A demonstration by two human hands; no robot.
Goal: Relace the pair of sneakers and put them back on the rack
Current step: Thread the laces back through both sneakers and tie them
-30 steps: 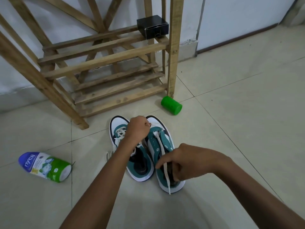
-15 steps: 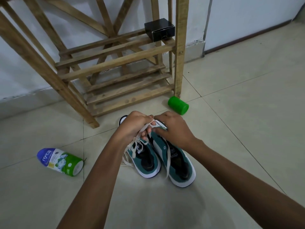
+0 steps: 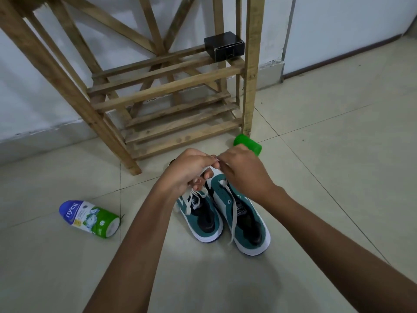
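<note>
Ok, I see left hand (image 3: 187, 170) and right hand (image 3: 244, 171) fingers curled, both pinching white lace (image 3: 233, 208) above the sneakers (image 3: 246, 222).

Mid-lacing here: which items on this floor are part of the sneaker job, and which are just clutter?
Job: left sneaker, right sneaker, white lace pinched by left hand and right hand, wooden rack.

Clutter: Nycil powder bottle, green container, black box.
</note>
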